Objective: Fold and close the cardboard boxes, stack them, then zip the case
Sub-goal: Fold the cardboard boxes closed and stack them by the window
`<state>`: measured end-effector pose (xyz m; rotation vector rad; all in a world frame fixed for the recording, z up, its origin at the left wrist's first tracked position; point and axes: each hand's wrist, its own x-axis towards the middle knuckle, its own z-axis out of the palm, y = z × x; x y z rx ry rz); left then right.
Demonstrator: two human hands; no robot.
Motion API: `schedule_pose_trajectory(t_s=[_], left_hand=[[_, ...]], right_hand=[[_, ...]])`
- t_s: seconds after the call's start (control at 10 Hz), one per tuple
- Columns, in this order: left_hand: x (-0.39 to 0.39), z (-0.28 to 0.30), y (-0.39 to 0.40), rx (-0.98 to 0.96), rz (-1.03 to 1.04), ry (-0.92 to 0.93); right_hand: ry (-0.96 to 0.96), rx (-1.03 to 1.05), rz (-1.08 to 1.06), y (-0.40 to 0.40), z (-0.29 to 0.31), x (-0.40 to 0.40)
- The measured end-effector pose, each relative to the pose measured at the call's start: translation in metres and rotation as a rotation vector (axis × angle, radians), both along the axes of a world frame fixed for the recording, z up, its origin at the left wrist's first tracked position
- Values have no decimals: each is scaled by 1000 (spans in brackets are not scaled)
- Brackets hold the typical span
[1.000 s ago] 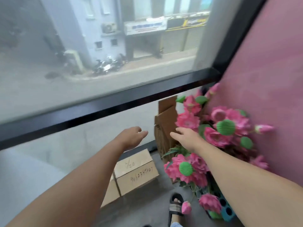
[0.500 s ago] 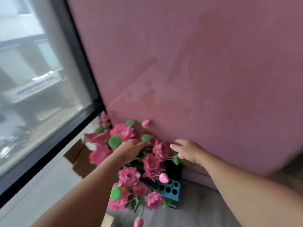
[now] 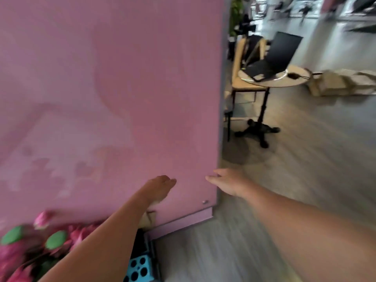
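A pink wall fills the left and centre of the view, ending in a vertical edge with a pink skirting strip along its foot. Grey wood-look floor spreads to the right. On it stands a round table on a black pedestal, carrying an open black laptop, with a pale wooden chair behind. Pale cardboard boxes, blurred, lie on the floor just right of the table, well apart from both hands and beyond the right one. Pink flowers with green pods crowd the lower left beside a blue holed crate. The left hand and right hand reach forward near the wall's edge, fingers loosely extended, each holding nothing. No zip case is in view.
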<state>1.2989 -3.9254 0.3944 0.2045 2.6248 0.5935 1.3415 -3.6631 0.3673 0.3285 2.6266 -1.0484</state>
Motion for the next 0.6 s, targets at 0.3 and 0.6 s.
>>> schedule_pose_trajectory(t_s=[0.3, 0.6], left_hand=[[-79, -6, 204, 108, -448, -56], [-142, -2, 361, 177, -656, -202]], right_hand=[[-98, -25, -423, 161, -11, 15], [-71, 12, -729, 251, -1, 2]])
